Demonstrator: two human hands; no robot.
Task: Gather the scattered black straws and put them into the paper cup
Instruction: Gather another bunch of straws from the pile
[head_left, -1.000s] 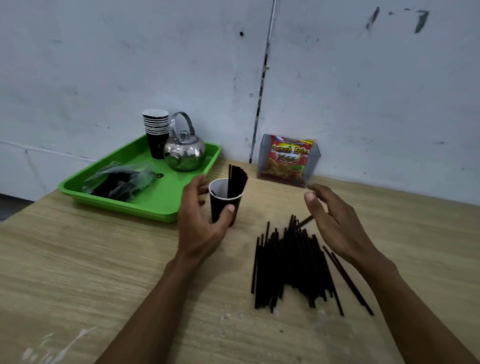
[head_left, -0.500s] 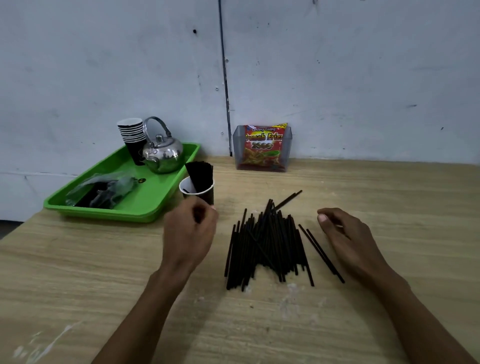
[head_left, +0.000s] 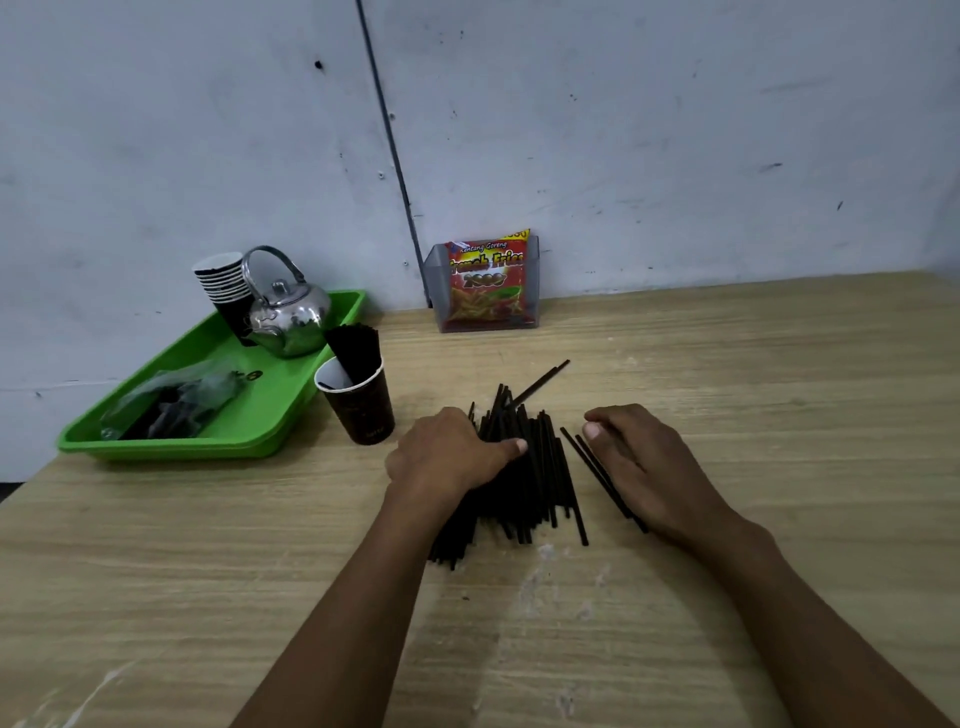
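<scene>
Wooden table (head_left: 727, 364) bearing green tray (head_left: 270, 415), paper cup (head_left: 361, 402), scattered black straws (head_left: 535, 467), snack holder (head_left: 485, 286).

Black straws (head_left: 524, 467) are seen on a pale wood-grain bench (head_left: 727, 395). Left of them, a dark brown paper cup (head_left: 363, 410), white inside, is seen beside a bright green tray (head_left: 249, 436) bearing a silver kettle (head_left: 288, 322).

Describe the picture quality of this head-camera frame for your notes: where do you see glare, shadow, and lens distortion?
Head view: dim, flat light overall; glare shows only on the shiny kettle; soft shadows fall under the left hand and right hand, darkening the pile of black straws so single straws merge; wide-angle bending curves the table edge and tilts the wall seam; the snack packet print is slightly soft.
</scene>
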